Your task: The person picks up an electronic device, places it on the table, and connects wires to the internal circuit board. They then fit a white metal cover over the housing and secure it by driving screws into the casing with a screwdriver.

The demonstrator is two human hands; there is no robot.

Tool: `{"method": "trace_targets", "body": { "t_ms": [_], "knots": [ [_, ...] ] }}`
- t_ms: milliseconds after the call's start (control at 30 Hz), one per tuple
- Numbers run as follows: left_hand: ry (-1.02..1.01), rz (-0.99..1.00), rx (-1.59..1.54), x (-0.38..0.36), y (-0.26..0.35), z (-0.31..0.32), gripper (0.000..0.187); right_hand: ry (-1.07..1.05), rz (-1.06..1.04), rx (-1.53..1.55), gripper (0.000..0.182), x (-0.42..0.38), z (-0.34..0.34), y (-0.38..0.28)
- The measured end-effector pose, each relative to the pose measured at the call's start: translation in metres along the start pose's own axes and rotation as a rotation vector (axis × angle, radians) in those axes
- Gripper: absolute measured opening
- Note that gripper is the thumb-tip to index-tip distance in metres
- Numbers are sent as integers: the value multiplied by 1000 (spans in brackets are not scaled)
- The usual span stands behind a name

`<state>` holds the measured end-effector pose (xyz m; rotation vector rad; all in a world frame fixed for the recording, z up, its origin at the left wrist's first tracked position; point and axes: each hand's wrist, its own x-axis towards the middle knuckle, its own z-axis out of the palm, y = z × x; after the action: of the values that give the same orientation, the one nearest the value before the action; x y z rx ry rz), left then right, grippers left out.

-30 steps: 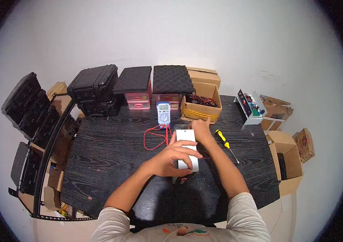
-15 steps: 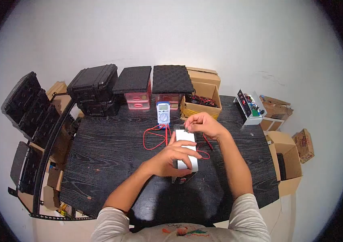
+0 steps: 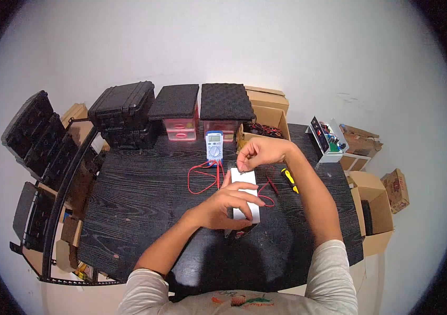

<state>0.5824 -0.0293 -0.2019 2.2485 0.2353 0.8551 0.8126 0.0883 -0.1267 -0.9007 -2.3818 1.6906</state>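
Note:
A white rectangular panel or casing [image 3: 243, 179] with dark, partly see-through edges lies in front of me on the black table. My left hand [image 3: 222, 206] grips it across its width, fingers over the top and thumb near the lower end. At its far end, my right hand [image 3: 260, 153] has thumb and forefinger pinched together just over the edge. Whatever is between those fingertips is too small to make out. Beyond the casing stands a blue and white multimeter [image 3: 214, 148] with red test leads [image 3: 189, 178]. A yellow and black screwdriver [image 3: 289, 181] rests beside my right forearm.
Along the back are black hard cases [image 3: 123, 107], pink drawer units [image 3: 181, 131] under black foam sheets, and a cardboard box [image 3: 271, 118] of cables. An opened white device with circuit boards [image 3: 329, 142] sits at the right edge. More cardboard boxes [image 3: 373, 197] stand beyond it.
My right wrist and forearm have shifted right and up, uncovering the screwdriver. The right fingertips stay at the casing's far end. My left hand keeps its hold.

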Motion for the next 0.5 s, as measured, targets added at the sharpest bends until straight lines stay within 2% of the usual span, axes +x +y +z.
{"method": "trace_targets", "body": {
  "t_ms": [100,200,300,400,500],
  "knots": [
    [9,31,3,-2,-4,1,22,26,8,-45,13,1,1,-4],
    [3,26,30,1,3,-2,20,100,3,39,13,-3,10,3],
    [4,32,57,0,2,-2,20,175,-146,56,15,-17,22,2],
    [-5,8,36,1,5,-2,20,272,-192,-123,16,-27,31,2],
    [-1,31,33,0,2,-2,20,412,-185,-143,15,-29,40,6]
  ]
}}
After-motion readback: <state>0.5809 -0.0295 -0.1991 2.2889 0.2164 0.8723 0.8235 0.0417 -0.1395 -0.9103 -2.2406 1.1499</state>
